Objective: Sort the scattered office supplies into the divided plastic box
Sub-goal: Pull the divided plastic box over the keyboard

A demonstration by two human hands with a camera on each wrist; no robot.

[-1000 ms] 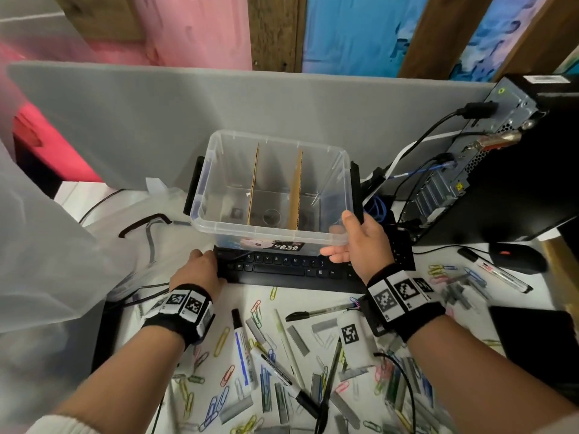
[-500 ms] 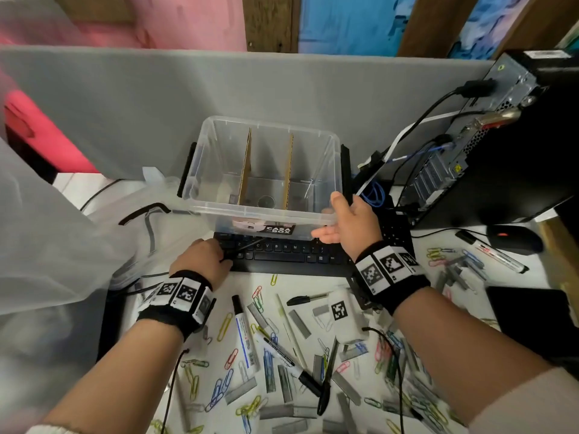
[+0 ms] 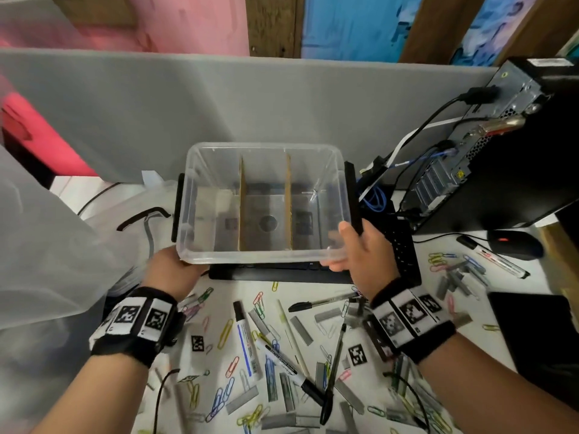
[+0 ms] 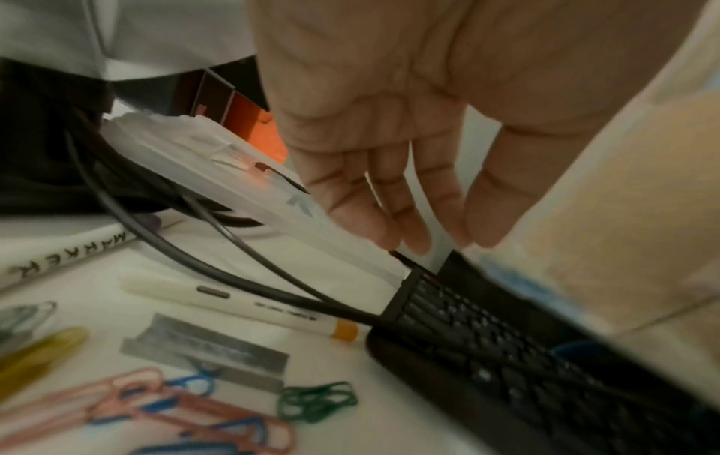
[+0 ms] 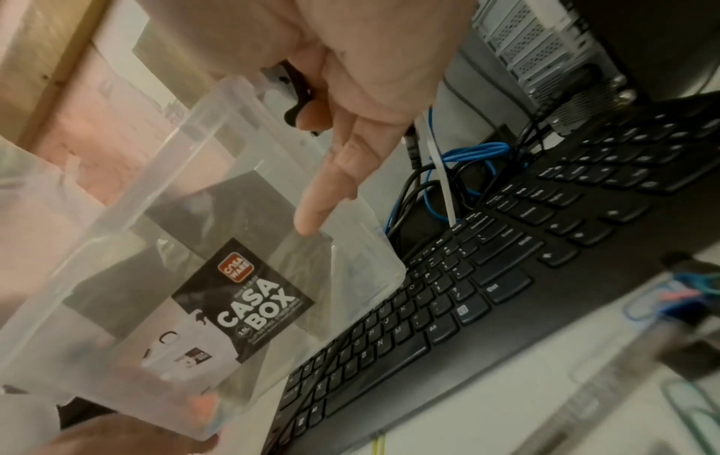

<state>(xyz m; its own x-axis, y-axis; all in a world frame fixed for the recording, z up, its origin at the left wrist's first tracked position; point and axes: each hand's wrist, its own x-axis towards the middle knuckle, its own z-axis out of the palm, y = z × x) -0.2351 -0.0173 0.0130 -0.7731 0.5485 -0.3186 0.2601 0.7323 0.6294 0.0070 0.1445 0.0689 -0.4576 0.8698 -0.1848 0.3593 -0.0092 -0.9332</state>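
Note:
A clear plastic box (image 3: 266, 260) with two cardboard dividers hangs just above the black keyboard (image 3: 282, 273), all three sections bare. My right hand (image 3: 357, 245) grips its near-right corner, thumb over the rim; in the right wrist view the index finger (image 5: 323, 197) lies along the box (image 5: 268, 304) wall. My left hand (image 3: 172, 270) sits under the near-left corner, its fingers (image 4: 413, 215) nearly straight beside the blurred box (image 4: 623, 215). Markers (image 3: 247, 343), pens (image 3: 319, 303), paper clips (image 3: 225, 332) and staple strips (image 3: 302, 330) lie scattered on the white table.
A computer tower (image 3: 517, 145) with cables (image 3: 374, 195) stands at the back right, a mouse (image 3: 513, 244) in front of it. A black pad (image 3: 539, 333) lies at the right edge. Translucent plastic sheeting (image 3: 47, 245) fills the left. A grey partition (image 3: 219, 98) closes the back.
My left hand has left the keyboard and come up under the box's near-left corner. The box has risen and come nearer, and both hands now carry it.

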